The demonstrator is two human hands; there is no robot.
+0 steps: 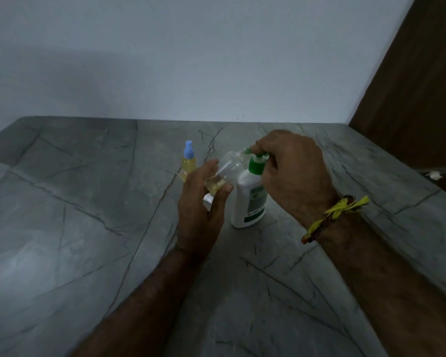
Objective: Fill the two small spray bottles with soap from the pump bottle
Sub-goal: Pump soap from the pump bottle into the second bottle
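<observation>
Green pump head (257,156) under my right fingers (262,146), pressed down; left fingers (211,168) grasp the open bottle (228,168), tilted, neck at the spout. Little soap inside. Capped bottle (188,162) stands full on the surface (88,202). Next: more strokes, neck steady.

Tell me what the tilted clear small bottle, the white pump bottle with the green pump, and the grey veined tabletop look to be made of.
Tilted clear small bottle: likely transparent plastic, since yellowish liquid shows through its wall. White pump bottle with the green pump: opaque plastic, smooth, slightly glossy, with a printed label. Grey veined tabletop: marble-look stone or laminate, dark veins with a soft sheen; which one cannot be told.
</observation>
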